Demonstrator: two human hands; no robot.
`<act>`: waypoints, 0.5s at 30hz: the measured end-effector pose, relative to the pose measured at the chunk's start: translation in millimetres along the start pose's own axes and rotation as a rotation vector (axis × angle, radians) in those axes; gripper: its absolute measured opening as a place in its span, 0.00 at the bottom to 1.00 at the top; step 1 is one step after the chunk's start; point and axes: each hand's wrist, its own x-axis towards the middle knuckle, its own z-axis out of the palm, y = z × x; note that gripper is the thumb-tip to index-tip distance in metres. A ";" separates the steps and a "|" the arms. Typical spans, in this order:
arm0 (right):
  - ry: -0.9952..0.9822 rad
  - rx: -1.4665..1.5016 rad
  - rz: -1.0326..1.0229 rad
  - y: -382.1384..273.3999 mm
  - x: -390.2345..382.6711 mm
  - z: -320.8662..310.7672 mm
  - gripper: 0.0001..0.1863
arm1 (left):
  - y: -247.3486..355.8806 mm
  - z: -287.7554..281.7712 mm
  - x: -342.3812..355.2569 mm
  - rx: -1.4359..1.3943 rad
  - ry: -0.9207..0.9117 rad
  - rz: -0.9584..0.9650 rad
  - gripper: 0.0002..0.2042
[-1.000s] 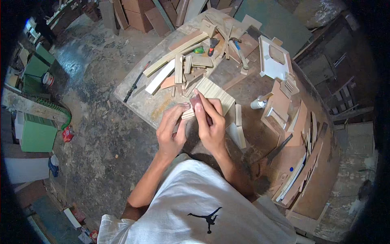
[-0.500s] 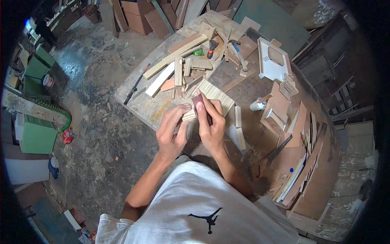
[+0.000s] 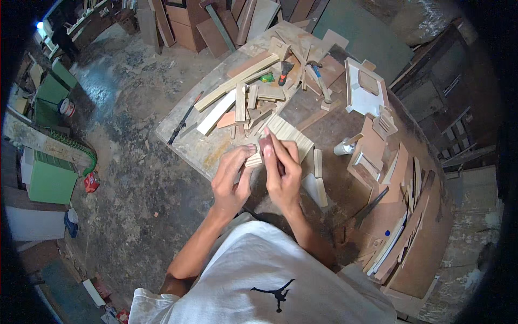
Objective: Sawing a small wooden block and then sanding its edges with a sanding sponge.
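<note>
A scrap-strewn workbench (image 3: 189, 143) spreads beyond the left hand (image 3: 232, 174), pinching a striped block (image 3: 253, 160); the right hand (image 3: 284, 175) grips a brown pad (image 3: 265, 142), apparently sanding; another stroke would need steadiness.

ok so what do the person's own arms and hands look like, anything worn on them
The left hand and right hand are ungloved, five-fingered human hands. Both forearms are bare, with no watch or bracelet showing at the wrists. The person wears a white short-sleeved T-shirt with a black leaping-figure print.
</note>
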 end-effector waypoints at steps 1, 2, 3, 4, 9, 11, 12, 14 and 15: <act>0.013 -0.007 -0.065 -7.3 -7.2 0.1 0.20 | 2.4 -2.2 -2.8 0.002 0.010 -0.002 0.18; 0.026 -0.013 -0.130 -11.9 -12.1 0.1 0.19 | 3.6 -3.4 -2.7 0.004 0.008 -0.007 0.18; 0.040 -0.017 -0.132 -12.8 -7.8 0.4 0.20 | 4.6 -4.2 0.0 0.001 -0.007 -0.025 0.18; 0.047 -0.040 -0.154 -3.3 -3.1 -1.1 0.20 | 4.0 -2.1 6.7 -0.009 -0.019 -0.030 0.18; 0.019 -0.034 -0.201 -3.8 -5.2 -0.4 0.20 | -8.3 -1.9 5.0 0.022 -0.045 0.001 0.19; 0.022 -0.047 -0.167 -0.6 -4.1 -0.7 0.20 | -9.9 -1.5 7.2 0.002 -0.053 -0.042 0.19; 0.023 -0.059 -0.135 3.5 -2.2 -0.3 0.20 | -6.1 -3.6 6.7 -0.001 -0.056 -0.042 0.19; 0.023 -0.037 -0.086 10.1 1.3 -0.4 0.20 | 0.4 -4.5 4.4 0.012 -0.066 0.001 0.19; 0.026 -0.047 -0.119 7.1 -3.4 -2.0 0.20 | -0.6 -2.5 5.1 0.008 -0.067 0.002 0.19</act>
